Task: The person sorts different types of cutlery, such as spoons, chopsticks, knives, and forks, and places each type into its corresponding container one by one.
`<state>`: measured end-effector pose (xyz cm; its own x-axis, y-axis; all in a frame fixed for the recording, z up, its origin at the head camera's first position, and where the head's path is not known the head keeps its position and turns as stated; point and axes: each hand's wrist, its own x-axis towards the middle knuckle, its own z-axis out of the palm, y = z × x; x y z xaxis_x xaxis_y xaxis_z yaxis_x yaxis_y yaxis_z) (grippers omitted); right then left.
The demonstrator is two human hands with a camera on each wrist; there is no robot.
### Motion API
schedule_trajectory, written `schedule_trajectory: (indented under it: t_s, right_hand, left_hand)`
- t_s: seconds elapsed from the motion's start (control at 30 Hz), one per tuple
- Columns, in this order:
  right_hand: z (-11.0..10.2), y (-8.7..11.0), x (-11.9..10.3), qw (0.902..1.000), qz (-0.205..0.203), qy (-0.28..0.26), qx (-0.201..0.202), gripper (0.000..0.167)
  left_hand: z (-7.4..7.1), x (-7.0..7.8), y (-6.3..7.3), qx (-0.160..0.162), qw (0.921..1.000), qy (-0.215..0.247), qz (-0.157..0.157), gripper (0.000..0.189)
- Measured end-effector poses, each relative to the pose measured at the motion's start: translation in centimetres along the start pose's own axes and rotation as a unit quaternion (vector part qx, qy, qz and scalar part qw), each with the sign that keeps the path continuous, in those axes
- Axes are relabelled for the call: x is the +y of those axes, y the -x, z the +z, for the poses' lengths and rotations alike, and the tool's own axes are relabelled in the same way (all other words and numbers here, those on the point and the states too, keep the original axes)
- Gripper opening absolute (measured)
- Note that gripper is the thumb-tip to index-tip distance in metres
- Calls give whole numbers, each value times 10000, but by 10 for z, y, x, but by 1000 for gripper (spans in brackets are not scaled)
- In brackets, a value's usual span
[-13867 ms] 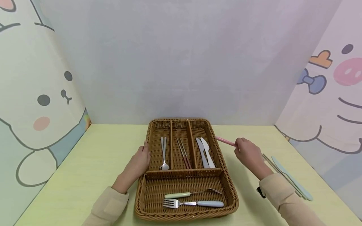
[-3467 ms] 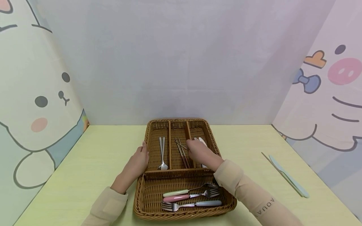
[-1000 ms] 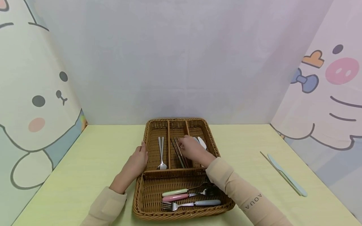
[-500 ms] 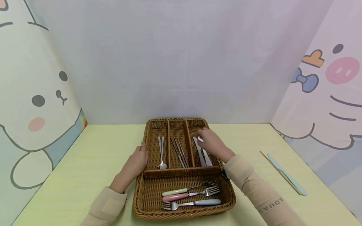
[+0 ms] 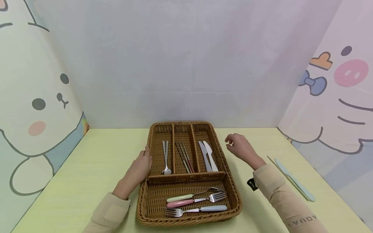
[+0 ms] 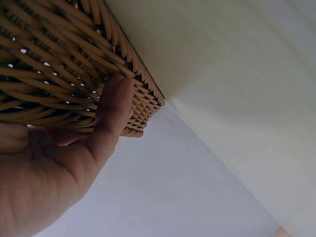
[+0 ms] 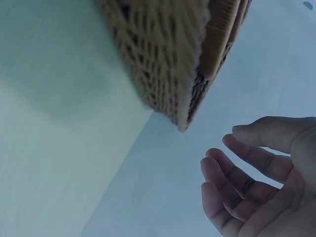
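Note:
My left hand (image 5: 140,165) grips the left rim of a brown wicker cutlery tray (image 5: 233,191); in the left wrist view its thumb (image 6: 113,108) lies against the woven wall. My right hand (image 5: 241,149) hovers right of the tray, fingers loosely curled, holding nothing. Two spoons (image 5: 166,161) lie in the back left compartment and several chopsticks (image 5: 186,158) in the middle one. The back right compartment holds two table knives (image 5: 208,157). A green-handled fork (image 5: 180,198), a pink-handled fork (image 5: 180,203) and a blue-handled fork (image 5: 212,208) lie in the wide front compartment.
On the pale yellow table (image 5: 107,152), at the right, a mint-green knife (image 5: 294,179) lies beside a thin chopstick (image 5: 300,191), close to my right forearm. A grey-white wall (image 5: 186,81) stands behind the tray, with cartoon-printed panels on both sides.
The pink-handled fork went from my right hand into the front compartment. A green chopstick joined those in the middle compartment. My right hand has moved out of the tray, rightward. The left stayed.

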<state>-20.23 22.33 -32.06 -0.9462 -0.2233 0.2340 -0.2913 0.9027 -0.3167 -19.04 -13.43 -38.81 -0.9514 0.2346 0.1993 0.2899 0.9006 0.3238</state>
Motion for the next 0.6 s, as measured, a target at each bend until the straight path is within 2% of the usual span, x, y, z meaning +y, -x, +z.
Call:
schedule_trajectory:
  t_s: [0.4, 0.6]
  right_hand:
    - [6, 22, 53, 9994, 349, 27, 65, 13]
    - [2, 35, 75, 9973, 729, 58, -52, 17]
  left_hand:
    - [-2, 1, 2, -125, 9999, 78, -55, 51]
    - [-1, 1, 2, -82, 9999, 75, -33, 50]
